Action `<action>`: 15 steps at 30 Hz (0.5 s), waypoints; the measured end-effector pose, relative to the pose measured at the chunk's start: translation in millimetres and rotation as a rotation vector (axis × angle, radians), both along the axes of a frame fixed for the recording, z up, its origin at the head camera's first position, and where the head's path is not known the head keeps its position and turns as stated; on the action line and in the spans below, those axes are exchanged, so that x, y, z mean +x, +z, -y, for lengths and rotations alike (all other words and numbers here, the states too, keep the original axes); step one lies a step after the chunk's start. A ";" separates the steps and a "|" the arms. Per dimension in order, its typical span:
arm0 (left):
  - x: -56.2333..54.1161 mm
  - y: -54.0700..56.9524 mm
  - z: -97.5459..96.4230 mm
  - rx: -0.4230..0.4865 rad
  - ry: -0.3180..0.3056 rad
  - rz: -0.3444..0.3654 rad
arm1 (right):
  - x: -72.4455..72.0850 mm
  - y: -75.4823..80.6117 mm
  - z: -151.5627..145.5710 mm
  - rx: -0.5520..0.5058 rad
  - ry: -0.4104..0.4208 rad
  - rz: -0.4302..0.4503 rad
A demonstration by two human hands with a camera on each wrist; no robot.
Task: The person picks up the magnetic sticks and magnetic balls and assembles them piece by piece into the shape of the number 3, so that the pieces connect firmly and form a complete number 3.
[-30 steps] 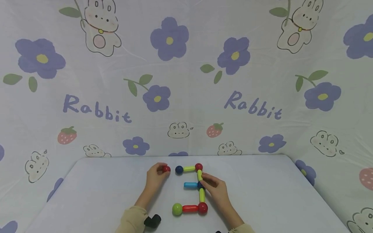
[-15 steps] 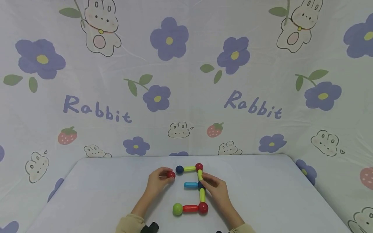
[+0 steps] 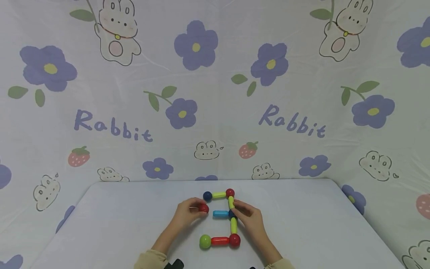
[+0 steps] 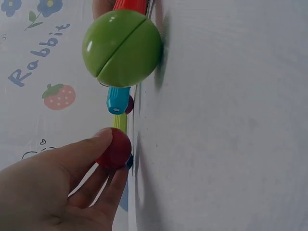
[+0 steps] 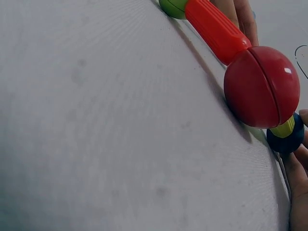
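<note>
A loose red ball (image 3: 203, 208) is pinched between the thumb and fingers of my left hand (image 3: 186, 215), as the left wrist view also shows. It is just left of the bare end of a blue rod (image 3: 220, 213). That rod runs to a dark blue ball (image 5: 284, 140), which my right hand (image 3: 249, 221) grips from the right side. Yellow-green rods (image 3: 233, 225) join the dark blue ball to a red ball above and a red ball (image 3: 234, 240) below. At the bottom, a red rod (image 3: 220, 241) leads left to a green ball (image 4: 122, 48).
The pieces lie on a white table (image 3: 302, 220). Along the top of the figure, a yellow-green rod (image 3: 219, 195) ends in another dark blue ball (image 3: 207, 196). Behind the table hangs a cloth (image 3: 215, 93) printed with flowers and rabbits.
My left hand has carried the red ball right and toward me, from left of the upper dark blue ball to near the blue rod's end. My right hand has stayed in place.
</note>
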State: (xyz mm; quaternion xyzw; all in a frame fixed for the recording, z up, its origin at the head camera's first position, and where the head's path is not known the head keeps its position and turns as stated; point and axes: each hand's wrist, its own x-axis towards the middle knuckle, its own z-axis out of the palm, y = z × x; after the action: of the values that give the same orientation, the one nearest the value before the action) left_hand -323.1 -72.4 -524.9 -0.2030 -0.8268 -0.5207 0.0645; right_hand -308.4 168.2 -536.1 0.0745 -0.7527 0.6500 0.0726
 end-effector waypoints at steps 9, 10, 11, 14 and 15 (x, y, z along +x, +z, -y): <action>-5.6 -5.9 -3.0 -0.030 -0.079 0.028 | -9.9 -15.2 -1.4 0.009 -0.023 -0.008; -6.2 -6.8 -3.2 -0.031 -0.086 0.040 | -10.0 -15.4 -1.4 0.008 -0.024 -0.011; -6.4 -7.4 -3.3 -0.035 -0.092 0.049 | -10.1 -15.5 -1.3 0.007 -0.024 -0.012; -6.4 -7.9 -3.7 -0.039 -0.099 0.072 | -10.3 -15.4 -1.3 0.004 -0.020 -0.012; -6.1 -7.7 -3.7 -0.037 -0.101 0.075 | -10.4 -15.3 -1.3 0.002 -0.018 -0.012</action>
State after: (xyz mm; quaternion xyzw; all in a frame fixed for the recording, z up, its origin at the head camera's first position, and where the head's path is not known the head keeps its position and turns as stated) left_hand -329.3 -68.7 -532.6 -0.2258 -0.8268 -0.5152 0.0034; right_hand -318.8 169.6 -551.4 0.0720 -0.7537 0.6480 0.0829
